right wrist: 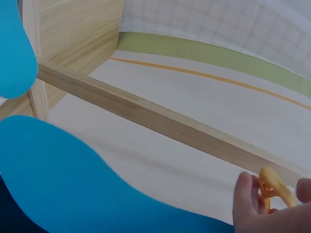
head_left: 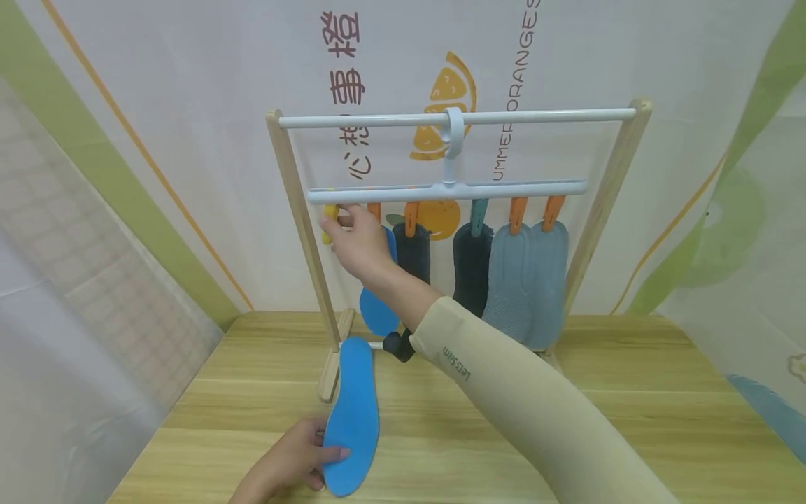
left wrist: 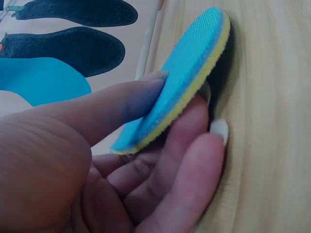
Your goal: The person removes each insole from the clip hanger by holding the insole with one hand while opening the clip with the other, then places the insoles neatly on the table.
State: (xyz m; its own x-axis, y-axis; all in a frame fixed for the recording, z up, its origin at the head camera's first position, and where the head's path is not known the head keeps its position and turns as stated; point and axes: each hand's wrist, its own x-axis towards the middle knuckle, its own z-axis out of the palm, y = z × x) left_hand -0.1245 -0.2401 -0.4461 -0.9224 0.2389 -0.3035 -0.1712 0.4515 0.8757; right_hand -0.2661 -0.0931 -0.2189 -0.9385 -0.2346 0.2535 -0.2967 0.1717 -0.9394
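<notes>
Against white printed cloth, over a wood-grain bench: pinching a flat blue insole by its near end with the left hand; gripping a yellow plastic clip beneath a white hanger bar with the right hand. Insole below clip, long axis towards the wooden post; free room between post and another, hanging blue insole.

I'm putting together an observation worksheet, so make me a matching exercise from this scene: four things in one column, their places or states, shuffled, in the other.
Column one
1. Left hand
2. Grey insoles
3. Hanger
4. Right hand

Column two
A. Hooked over the top bar
B. Holds a yellow clip
C. Holds a blue insole low, near the tabletop
D. Hanging from orange clips

Pairs: 1-C, 2-D, 3-A, 4-B
</notes>
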